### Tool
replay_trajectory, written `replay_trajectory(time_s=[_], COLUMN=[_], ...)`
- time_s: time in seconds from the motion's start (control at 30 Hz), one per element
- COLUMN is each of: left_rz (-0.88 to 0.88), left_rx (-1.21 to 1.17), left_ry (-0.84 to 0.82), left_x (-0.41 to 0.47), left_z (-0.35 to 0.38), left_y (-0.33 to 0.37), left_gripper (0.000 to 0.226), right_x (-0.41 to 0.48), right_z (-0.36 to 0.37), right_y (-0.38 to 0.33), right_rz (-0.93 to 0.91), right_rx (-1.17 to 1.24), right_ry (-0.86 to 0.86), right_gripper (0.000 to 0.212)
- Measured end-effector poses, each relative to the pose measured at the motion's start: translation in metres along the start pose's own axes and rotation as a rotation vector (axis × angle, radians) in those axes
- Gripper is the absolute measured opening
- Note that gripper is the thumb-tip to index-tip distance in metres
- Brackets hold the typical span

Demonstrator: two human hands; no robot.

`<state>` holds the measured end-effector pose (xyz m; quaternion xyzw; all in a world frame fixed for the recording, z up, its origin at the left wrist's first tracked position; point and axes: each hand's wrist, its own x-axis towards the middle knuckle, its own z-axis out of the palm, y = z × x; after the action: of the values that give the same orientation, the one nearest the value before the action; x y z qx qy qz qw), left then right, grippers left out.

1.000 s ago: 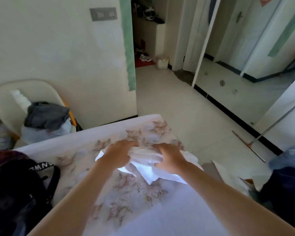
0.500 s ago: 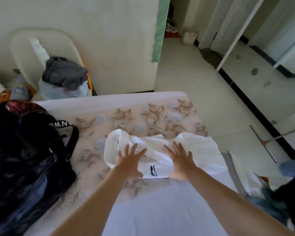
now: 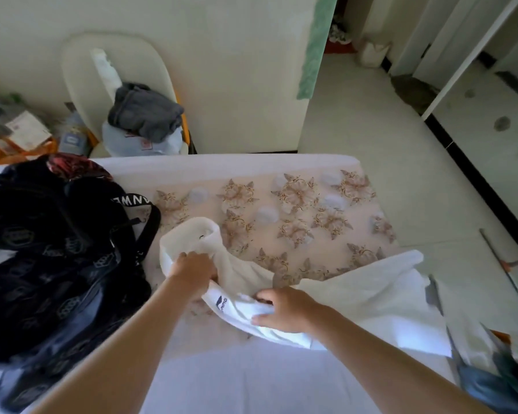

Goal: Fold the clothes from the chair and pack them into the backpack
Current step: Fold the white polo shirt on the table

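Head view, left hand (image 3: 192, 272) clutching white sports shirt (image 3: 243, 276), right hand (image 3: 285, 312) gripping its bunched middle, black backpack (image 3: 57, 249) just beside, floral bedsheet (image 3: 311, 204) beneath.

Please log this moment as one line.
phase: folding; left grip: holds white shirt; right grip: pinches white shirt; backpack: left of shirt; grey garment: on chair

The left hand (image 3: 192, 271) sinks its fingers into a fold of the white garment (image 3: 371, 294), so their tips are hidden. The lettering beside the garment's logo is too small to read. The backpack (image 3: 51, 264) runs off the left edge. Blurred dark cloth (image 3: 497, 386) is cut off at the bottom-right corner. The grey garment (image 3: 145, 112) hides much of the chair (image 3: 81, 64) seat.
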<state>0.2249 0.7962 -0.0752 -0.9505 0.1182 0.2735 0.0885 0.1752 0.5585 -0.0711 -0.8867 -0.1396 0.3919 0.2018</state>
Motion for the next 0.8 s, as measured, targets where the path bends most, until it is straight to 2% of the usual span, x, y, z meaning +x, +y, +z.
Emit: replay_trajectory(time_s=[0.07, 0.1, 0.23, 0.3, 0.33, 0.43, 0.53, 0.6, 0.67, 0.73, 0.8], left_rz=[-0.002, -0.017, -0.145, -0.197, -0.220, -0.308, -0.258, -0.237, -0.253, -0.242, -0.260], left_rx=[-0.166, -0.254, -0.578, -0.571, -0.535, -0.537, -0.553, -0.543, -0.513, -0.592, -0.659], left_ry=[-0.082, -0.048, 0.309, 0.453, 0.468, 0.342, 0.243, 0.271, 0.308, 0.274, 0.353], left_x=[-0.008, -0.013, -0.030, -0.036, -0.036, -0.034, -0.019, -0.006, 0.005, 0.014, 0.019], left_z=[0.011, 0.014, 0.023, 0.029, 0.031, 0.037, 0.032, 0.023, 0.012, -0.003, -0.019], left_y=[-0.008, -0.010, -0.018, -0.024, -0.027, -0.042, -0.046, -0.042, -0.039, -0.036, -0.035], left_gripper=[0.037, 0.037, 0.047, 0.053, 0.056, 0.064, 0.067, 0.062, 0.043, 0.029, 0.019], right_x=[0.007, 0.012, 0.030, 0.044, 0.050, 0.062, 0.061, 0.058, 0.057, 0.054, 0.050], right_z=[0.005, 0.006, 0.008, 0.012, 0.014, 0.015, 0.004, -0.008, -0.021, -0.033, -0.041], right_y=[-0.017, -0.023, -0.045, -0.056, -0.057, -0.062, -0.058, -0.053, -0.044, -0.038, -0.031], right_rz=[0.049, 0.072, 0.091, 0.115, 0.161, 0.267, 0.170, 0.093, 0.064, 0.069, 0.094], right_rx=[0.085, 0.112, -0.010, -0.142, -0.160, -0.042, 0.043, 0.010, 0.051, 0.185, 0.426], right_ry=[0.047, 0.121, 0.397, 0.413, 0.400, 0.329, 0.303, 0.364, 0.402, 0.452, 0.507], right_gripper=[0.060, 0.061, 0.068, 0.064, 0.060, 0.061, 0.007, 0.020, 0.023, 0.021, 0.013])
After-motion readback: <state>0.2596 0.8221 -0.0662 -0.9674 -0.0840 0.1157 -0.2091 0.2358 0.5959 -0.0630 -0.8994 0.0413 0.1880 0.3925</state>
